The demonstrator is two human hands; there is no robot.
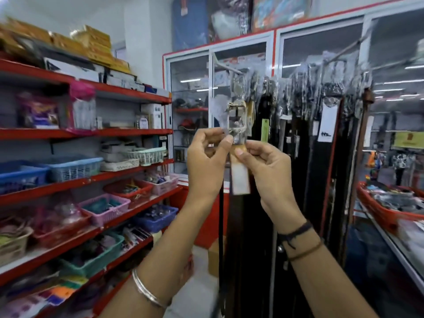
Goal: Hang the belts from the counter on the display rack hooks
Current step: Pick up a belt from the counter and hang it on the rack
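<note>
**Belt raised to the rack, buckle end up**

The belt point(236, 226) hangs straight down from both hands, just left of the display rack point(321, 111). The left hand point(206, 164) pinches the wrapped buckle point(237, 120); the right hand point(268, 171) pinches the strap just under it, likely to steady the top for a hook (which hook is too blurred to tell). Left of the rack stand red shelves point(87, 180) of baskets; behind it, a glass cabinet point(192, 88).

A dark belt point(231, 226) hangs straight down, its metal buckle point(237, 121) uppermost in clear plastic wrap, a white tag point(240, 180) just below. It is held up just under the buckle. Behind it, many dark belts point(321, 145) hang packed on rack hooks point(226, 65).
</note>
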